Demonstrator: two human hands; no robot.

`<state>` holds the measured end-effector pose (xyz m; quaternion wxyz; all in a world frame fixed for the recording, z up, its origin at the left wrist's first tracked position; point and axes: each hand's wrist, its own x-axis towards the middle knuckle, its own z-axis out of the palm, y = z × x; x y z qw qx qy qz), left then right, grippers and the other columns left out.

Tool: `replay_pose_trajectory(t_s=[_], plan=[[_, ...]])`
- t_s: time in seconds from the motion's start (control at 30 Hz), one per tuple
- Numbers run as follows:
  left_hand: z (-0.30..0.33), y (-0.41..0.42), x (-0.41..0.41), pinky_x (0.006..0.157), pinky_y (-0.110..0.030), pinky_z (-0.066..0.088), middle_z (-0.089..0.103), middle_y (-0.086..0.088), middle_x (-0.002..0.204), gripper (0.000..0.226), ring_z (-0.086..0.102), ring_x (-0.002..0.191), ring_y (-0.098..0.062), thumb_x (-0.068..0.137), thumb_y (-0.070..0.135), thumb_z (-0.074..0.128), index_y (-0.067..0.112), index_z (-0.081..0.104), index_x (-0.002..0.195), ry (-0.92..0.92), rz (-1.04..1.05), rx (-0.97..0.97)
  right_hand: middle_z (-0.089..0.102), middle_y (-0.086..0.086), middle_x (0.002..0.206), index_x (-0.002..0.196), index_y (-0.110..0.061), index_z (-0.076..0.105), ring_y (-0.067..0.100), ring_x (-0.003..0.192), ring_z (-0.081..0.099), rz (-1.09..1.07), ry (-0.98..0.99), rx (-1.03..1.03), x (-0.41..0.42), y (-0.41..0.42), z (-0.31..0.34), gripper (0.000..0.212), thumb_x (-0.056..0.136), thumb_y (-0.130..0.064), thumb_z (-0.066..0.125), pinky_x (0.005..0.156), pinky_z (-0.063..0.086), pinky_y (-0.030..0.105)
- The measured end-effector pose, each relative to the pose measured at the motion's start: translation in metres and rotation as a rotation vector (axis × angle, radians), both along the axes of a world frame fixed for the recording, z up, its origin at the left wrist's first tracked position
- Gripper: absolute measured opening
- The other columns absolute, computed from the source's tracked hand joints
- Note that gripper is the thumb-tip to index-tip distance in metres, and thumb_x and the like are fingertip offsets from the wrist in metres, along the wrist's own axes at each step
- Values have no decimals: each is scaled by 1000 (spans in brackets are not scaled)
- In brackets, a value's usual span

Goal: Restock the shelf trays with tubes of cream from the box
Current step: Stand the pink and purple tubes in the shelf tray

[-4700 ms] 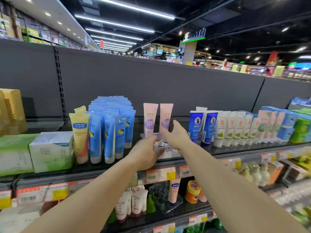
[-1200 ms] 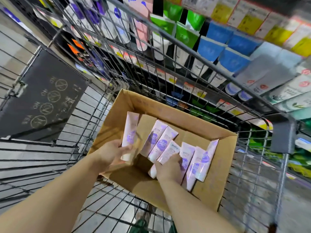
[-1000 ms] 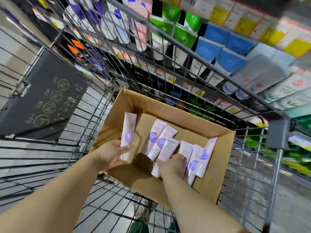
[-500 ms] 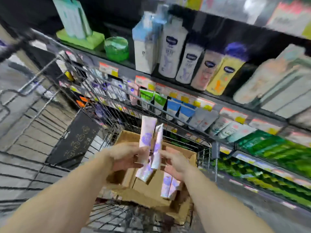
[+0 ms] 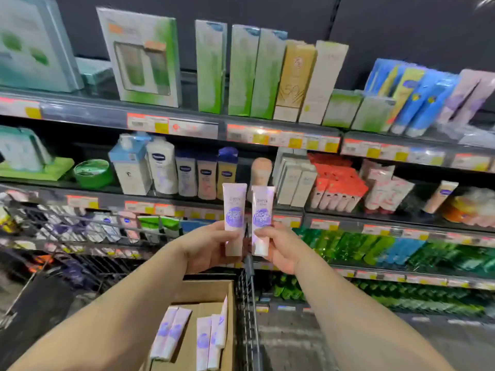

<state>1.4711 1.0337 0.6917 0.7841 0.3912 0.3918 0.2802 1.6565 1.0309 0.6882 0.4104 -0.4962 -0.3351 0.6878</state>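
green cartons (image 5: pixel 242 70) top shelf | lotion bottles (image 5: pixel 184 172) below | wire cart (image 5: pixel 249 317), blurred

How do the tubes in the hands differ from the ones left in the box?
The two held tubes stand upright, crimped ends up, one each in the left hand and right hand, raised before the shelves. The box tubes lie leaning inside the box below, untouched. All share the same pale pink body and purple label.
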Motion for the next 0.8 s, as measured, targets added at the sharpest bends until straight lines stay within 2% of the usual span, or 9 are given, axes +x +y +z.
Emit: replay_pose_trajectory(t_s=[0.1, 0.23, 0.37, 0.43, 0.5, 0.53, 0.63, 0.67, 0.8], plan=[[21, 0, 56, 85, -43, 53, 65, -19, 120, 33, 64, 101, -31, 89, 10, 62, 12, 58, 122, 24, -45, 77, 70, 13, 89, 107, -5, 61, 22, 75, 68, -57, -17, 59, 60, -14, 21, 23, 93, 9, 48, 67, 58, 34], [42, -5, 154, 81, -39, 54, 71, -9, 107, 26, 68, 97, -25, 94, 9, 56, 13, 58, 119, 39, -83, 175, 71, 11, 103, 113, -7, 61, 20, 87, 68, -122, -136, 147, 158, -34, 42, 25, 92, 3, 54, 85, 56, 36], [61, -17, 267, 72, -35, 56, 72, -5, 98, 22, 66, 95, -22, 94, 7, 56, 13, 58, 114, 17, -97, 212, 66, 3, 110, 116, -16, 58, 15, 91, 65, -167, -245, 175, 273, -60, 68, 27, 91, -7, 63, 76, 55, 29], [72, -23, 319, 69, -35, 56, 71, -5, 94, 22, 66, 89, -20, 92, 7, 58, 13, 58, 114, -5, -133, 227, 64, 5, 120, 121, -18, 55, 20, 101, 64, -175, -286, 196, 327, -73, 82, 33, 90, -12, 65, 82, 56, 35], [83, -28, 364, 71, -38, 56, 69, -7, 99, 26, 66, 86, -19, 90, 5, 60, 14, 58, 115, -13, -136, 244, 64, 8, 119, 120, -15, 54, 22, 98, 64, -193, -317, 226, 372, -88, 96, 31, 91, -9, 63, 87, 54, 43], [89, -31, 384, 73, -39, 56, 69, -7, 99, 27, 65, 85, -19, 90, 4, 60, 14, 58, 115, -21, -140, 254, 64, 10, 117, 120, -14, 53, 22, 93, 65, -212, -322, 238, 391, -94, 102, 30, 92, -7, 62, 85, 55, 44], [102, -34, 434, 73, -38, 57, 71, -6, 96, 32, 66, 85, -19, 89, 5, 62, 14, 58, 119, -30, -171, 300, 63, 12, 110, 115, -13, 52, 20, 83, 69, -270, -317, 273, 438, -106, 114, 26, 92, -3, 61, 69, 60, 38], [106, -35, 447, 75, -39, 57, 71, -7, 99, 34, 66, 88, -20, 88, 5, 63, 15, 58, 120, -31, -168, 313, 63, 11, 108, 113, -13, 52, 20, 84, 69, -292, -313, 287, 452, -107, 116, 26, 91, -2, 61, 68, 60, 38], [121, -29, 485, 92, -51, 51, 68, -11, 99, 25, 63, 90, -24, 88, 3, 63, 13, 60, 111, 5, -121, 369, 61, 15, 115, 106, -18, 55, 25, 93, 66, -369, -355, 322, 496, -94, 120, 24, 90, -2, 63, 82, 56, 44]])
